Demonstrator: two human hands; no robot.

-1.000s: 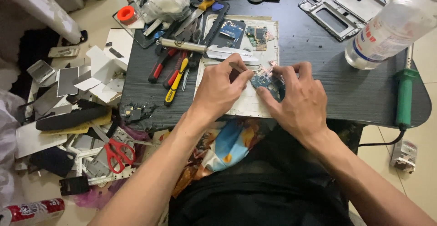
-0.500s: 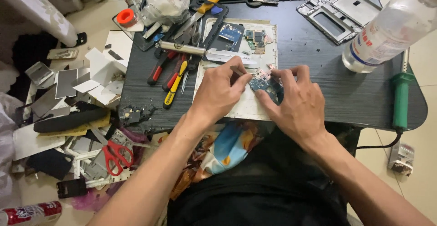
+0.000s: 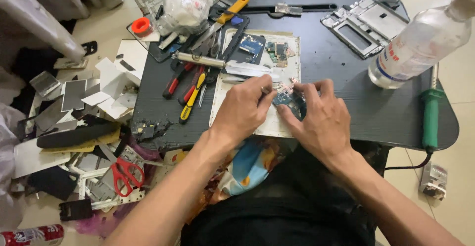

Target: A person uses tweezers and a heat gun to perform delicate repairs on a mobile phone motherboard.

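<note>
A: Item one, the grips?

B: Left hand (image 3: 245,110), fingers pinched shut on a thin metal tool (image 3: 265,90), probably tweezers; its tip meets the small blue circuit board (image 3: 291,101). Right hand (image 3: 321,122), fingertips pressed down on that board, steadying it rather than lifting it.

A: Location of the board?

B: On the pale work mat (image 3: 225,105), near the mat's front right corner, close to the front edge of the black worktop (image 3: 346,92).

A: Items further out?

B: Two more boards at the mat's back edge, one dark (image 3: 249,45), one green (image 3: 278,52). Red and yellow handled tools (image 3: 190,90) to the left of the mat. Stripped metal phone frame (image 3: 363,23) at the back right corner. Clear plastic bottle (image 3: 415,48) at the right edge, green-handled soldering iron (image 3: 431,115) beside it. Red scissors (image 3: 123,174) on the floor among loose panels, off the left edge.

A: State of the work?

B: By my judgement, mid-course. The device is already opened, frame and boards laid apart. Fine picking on the blue board is in hand; whether any part has come off it is too small to tell. Nothing appears reassembled.
</note>
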